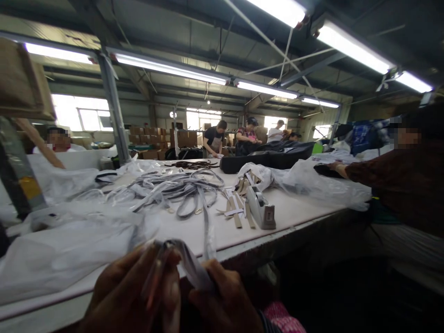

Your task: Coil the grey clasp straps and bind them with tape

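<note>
Near the table's front edge, my left hand (121,289) is closed around one end of a grey-and-white strap (192,266). Something thin, shiny and partly reddish shows between its fingers, too blurred to name. My right hand (231,296) pinches the same strap between thumb and fingers, a short way to the right. The strap arches between the two hands. Just beyond them lies a loose pile of similar straps (166,187), with one length running down the table towards my hands. My lower fingers are dark and partly hidden.
A grey tape dispenser (260,210) stands near the edge beside beige and white strips (235,208). Clear plastic bags (65,259) cover the table's left. A black case (268,157) lies farther back. A co-worker's dark sleeve (378,169) reaches in from the right; several people work beyond.
</note>
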Motion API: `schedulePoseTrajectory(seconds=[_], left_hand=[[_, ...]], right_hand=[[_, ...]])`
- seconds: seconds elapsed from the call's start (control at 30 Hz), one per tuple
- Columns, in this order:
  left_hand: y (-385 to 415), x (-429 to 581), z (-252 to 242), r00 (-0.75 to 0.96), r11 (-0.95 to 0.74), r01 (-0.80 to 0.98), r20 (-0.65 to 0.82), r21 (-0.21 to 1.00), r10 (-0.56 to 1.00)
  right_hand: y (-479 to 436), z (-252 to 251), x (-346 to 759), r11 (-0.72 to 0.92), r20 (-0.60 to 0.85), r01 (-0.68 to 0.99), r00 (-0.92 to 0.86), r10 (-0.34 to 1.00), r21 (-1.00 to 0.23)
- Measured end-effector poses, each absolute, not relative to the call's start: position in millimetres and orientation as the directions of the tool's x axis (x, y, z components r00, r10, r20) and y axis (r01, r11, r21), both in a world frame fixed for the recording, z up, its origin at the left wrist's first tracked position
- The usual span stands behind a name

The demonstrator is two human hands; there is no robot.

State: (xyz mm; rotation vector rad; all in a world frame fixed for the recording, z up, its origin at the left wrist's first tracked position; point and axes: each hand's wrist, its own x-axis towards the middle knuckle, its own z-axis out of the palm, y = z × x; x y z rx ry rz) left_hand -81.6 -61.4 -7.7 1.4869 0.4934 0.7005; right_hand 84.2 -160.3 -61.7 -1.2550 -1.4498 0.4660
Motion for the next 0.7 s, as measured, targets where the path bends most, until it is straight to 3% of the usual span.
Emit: schedulePoseTrajectory(seconds=[0.17,0.33,0.4,0.5,0.57,0.63,0.7], left_hand=[[-56,-86,12,0.585,-0.105,-0.27,0.25,0.957,0.771],[-38,-102,5,0.689,-0.147,-0.287,0.311,0.947,0.655],[-31,-96,-3,0.721,-0.176,-0.279,0.327,0.944,0.611],[-27,-70,-21,0.75,-0.211,-0.295,0.362,0.932,0.553],[-28,-46,-36,0.844,-0.31,-0.251,0.364,0.917,0.394],[-31,-22,-55,0.908,-0.553,-0.216,0.374,0.805,0.189],[-33,0,-75,0.907,-0.818,-0.196,0.418,0.541,0.059]], right_hand=[[-169,-31,98,0.246,0.357,0.443,0.189,0.915,-0.862],[-166,-29,100,0.233,0.278,0.339,0.09,0.956,-0.911],[-162,-34,100,0.216,0.249,0.238,0.12,0.961,-0.947],[-156,-47,107,0.237,0.222,-0.054,0.201,0.954,-0.97],[-155,-59,117,0.282,0.222,-0.238,0.248,0.943,-0.929],[-162,-72,131,0.319,0.241,-0.306,0.266,0.933,-0.897],[-178,-82,147,0.34,0.291,-0.165,0.26,0.921,-0.926]])
